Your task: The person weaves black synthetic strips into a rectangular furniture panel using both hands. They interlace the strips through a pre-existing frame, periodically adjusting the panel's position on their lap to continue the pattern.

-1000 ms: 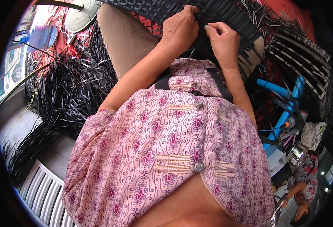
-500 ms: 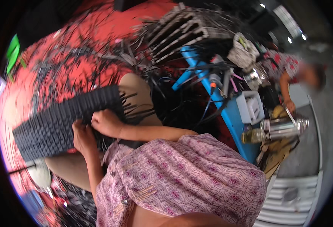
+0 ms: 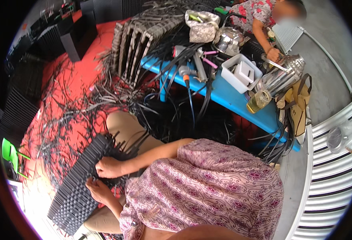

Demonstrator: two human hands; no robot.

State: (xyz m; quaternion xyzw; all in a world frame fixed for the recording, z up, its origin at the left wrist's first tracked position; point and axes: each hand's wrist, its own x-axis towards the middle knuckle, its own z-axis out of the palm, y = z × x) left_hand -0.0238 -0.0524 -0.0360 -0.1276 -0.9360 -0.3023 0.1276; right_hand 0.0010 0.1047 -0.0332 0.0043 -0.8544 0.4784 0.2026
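Woven panel: black woven strip mat (image 3: 78,182), lower left of frame, lying across the lap.
Left hand: (image 3: 97,190) pressed on the panel's edge, fingers curled onto the weave; cannot tell whether a strip is pinched.
Right hand: (image 3: 109,167) just above the left, fingers bent down onto the panel's loose black strands.
Floor: red mat (image 3: 70,86) at centre left, strewn with black strips.
Bench: blue table (image 3: 232,100), upper right, carrying a white tub (image 3: 240,74) and metal pots.
Other person: hand (image 3: 272,54) at top right, near a pot.
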